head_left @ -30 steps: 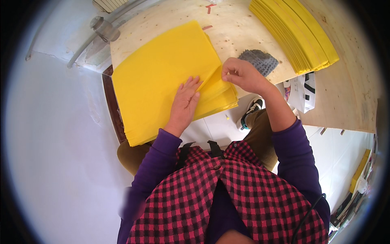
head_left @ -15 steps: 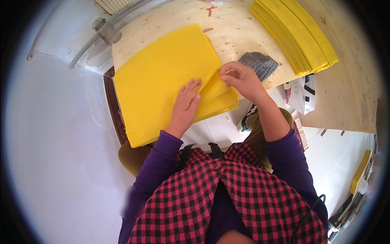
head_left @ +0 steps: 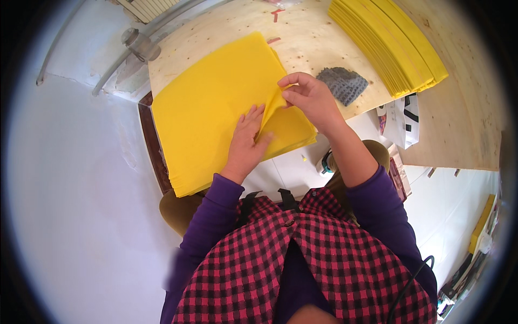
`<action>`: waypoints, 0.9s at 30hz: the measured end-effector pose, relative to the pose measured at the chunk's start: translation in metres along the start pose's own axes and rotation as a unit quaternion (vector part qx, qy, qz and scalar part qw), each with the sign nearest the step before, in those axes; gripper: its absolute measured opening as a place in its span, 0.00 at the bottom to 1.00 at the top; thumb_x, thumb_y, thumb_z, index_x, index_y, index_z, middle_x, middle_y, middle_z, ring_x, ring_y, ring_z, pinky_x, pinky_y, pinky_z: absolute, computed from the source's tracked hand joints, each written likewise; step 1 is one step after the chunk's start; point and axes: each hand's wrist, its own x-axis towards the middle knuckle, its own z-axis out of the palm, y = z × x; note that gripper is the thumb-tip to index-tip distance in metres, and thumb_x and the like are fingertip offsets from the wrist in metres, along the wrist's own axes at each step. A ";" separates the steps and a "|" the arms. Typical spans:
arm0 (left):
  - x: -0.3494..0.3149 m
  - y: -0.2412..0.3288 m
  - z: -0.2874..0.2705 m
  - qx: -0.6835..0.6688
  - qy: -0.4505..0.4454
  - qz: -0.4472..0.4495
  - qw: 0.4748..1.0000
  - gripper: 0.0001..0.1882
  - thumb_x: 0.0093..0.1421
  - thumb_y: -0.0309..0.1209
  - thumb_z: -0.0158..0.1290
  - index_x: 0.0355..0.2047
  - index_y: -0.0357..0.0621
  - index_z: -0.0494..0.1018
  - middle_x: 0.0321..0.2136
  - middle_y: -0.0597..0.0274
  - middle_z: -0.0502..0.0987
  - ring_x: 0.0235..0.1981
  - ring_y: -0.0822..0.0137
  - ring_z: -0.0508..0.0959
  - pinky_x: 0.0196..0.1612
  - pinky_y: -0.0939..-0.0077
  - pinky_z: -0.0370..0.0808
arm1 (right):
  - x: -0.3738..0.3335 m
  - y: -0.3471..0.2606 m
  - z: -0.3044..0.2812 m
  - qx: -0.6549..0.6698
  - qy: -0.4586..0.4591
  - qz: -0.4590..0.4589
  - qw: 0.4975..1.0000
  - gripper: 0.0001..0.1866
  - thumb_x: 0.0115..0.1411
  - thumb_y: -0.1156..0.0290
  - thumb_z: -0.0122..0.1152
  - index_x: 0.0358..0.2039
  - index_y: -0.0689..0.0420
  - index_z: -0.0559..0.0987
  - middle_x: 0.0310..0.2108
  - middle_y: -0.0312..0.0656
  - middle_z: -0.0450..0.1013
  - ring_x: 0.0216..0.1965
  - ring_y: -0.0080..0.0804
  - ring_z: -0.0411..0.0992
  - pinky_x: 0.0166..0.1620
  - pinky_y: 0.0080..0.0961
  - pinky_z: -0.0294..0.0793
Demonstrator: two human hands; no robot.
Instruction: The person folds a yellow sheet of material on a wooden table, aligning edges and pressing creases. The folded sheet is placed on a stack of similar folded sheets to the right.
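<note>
plywood desk (head_left: 318, 43) | second yellow sheet stack (head_left: 388, 43) far right | grey mesh pad (head_left: 342, 83) just beside it | red tape mark (head_left: 278, 12) at far edge

A sheet stack (head_left: 216, 113) lies on the table (head_left: 318, 43); right of it a pad (head_left: 342, 83), then apparently another stack (head_left: 388, 43).

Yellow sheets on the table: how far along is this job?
Seemingly done: a fanned stack of yellow sheets lies at the far right of the plywood table. In hand: the right hand pinches up a corner of the top sheet of the near yellow pile; the left hand presses it flat. Left: that thick pile.
</note>
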 end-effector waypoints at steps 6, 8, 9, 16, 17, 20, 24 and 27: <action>-0.001 -0.006 0.002 -0.055 0.007 -0.012 0.998 0.20 0.66 0.29 0.44 0.57 0.38 0.67 0.61 0.53 0.66 0.66 0.52 0.59 0.68 0.56 0.48 | 0.007 0.013 -0.038 -0.107 0.060 -0.032 0.992 0.09 0.59 0.73 0.60 0.40 0.59 0.78 0.31 0.36 0.76 0.28 0.22 0.73 0.35 0.20 0.74; -0.001 -0.007 0.003 -0.069 0.011 -0.015 0.997 0.20 0.66 0.29 0.43 0.57 0.38 0.67 0.61 0.53 0.66 0.66 0.52 0.59 0.68 0.56 0.48 | 0.011 0.020 -0.066 -0.253 0.096 -0.036 0.962 0.09 0.58 0.70 0.62 0.39 0.57 0.79 0.32 0.37 0.77 0.28 0.26 0.74 0.35 0.24 0.75; -0.001 -0.008 0.002 -0.076 0.012 -0.016 0.997 0.20 0.66 0.29 0.43 0.57 0.38 0.67 0.61 0.54 0.66 0.66 0.53 0.59 0.68 0.57 0.48 | 0.012 0.023 -0.082 -0.341 0.115 -0.030 0.933 0.09 0.57 0.69 0.63 0.38 0.55 0.79 0.32 0.37 0.77 0.29 0.29 0.75 0.35 0.26 0.75; -0.001 -0.009 -0.001 -0.102 0.001 -0.022 0.995 0.20 0.66 0.28 0.44 0.57 0.37 0.67 0.61 0.54 0.66 0.67 0.54 0.58 0.68 0.58 0.47 | 0.016 0.057 -0.127 -0.570 0.126 0.011 0.812 0.07 0.56 0.63 0.62 0.34 0.50 0.79 0.34 0.38 0.73 0.40 0.41 0.74 0.42 0.39 0.73; -0.001 -0.009 -0.001 -0.101 -0.001 -0.022 0.995 0.20 0.66 0.29 0.44 0.57 0.37 0.67 0.61 0.55 0.66 0.67 0.54 0.58 0.68 0.58 0.47 | 0.019 0.059 -0.128 -0.575 0.119 0.027 0.809 0.07 0.56 0.63 0.62 0.34 0.50 0.79 0.34 0.39 0.74 0.39 0.41 0.74 0.41 0.39 0.73; -0.001 -0.009 -0.002 -0.105 0.000 -0.022 0.994 0.20 0.67 0.29 0.44 0.57 0.37 0.67 0.61 0.55 0.66 0.67 0.55 0.58 0.68 0.58 0.47 | 0.023 0.057 -0.123 -0.590 0.143 0.042 0.793 0.07 0.58 0.62 0.60 0.32 0.50 0.79 0.36 0.39 0.75 0.38 0.44 0.73 0.40 0.40 0.72; -0.001 -0.009 -0.003 -0.114 0.004 -0.028 0.993 0.20 0.67 0.30 0.44 0.58 0.37 0.66 0.61 0.55 0.66 0.67 0.55 0.58 0.68 0.58 0.47 | 0.018 0.042 -0.110 -0.436 0.115 0.029 0.892 0.05 0.56 0.68 0.64 0.33 0.53 0.80 0.31 0.34 0.74 0.31 0.32 0.71 0.35 0.30 0.70; -0.002 -0.009 -0.003 -0.116 0.003 -0.033 0.993 0.20 0.67 0.30 0.44 0.58 0.38 0.66 0.61 0.55 0.66 0.67 0.56 0.58 0.68 0.59 0.47 | 0.005 0.034 -0.090 -0.257 -0.028 -0.062 0.964 0.08 0.52 0.73 0.68 0.34 0.54 0.81 0.29 0.29 0.70 0.30 0.21 0.66 0.34 0.21 0.67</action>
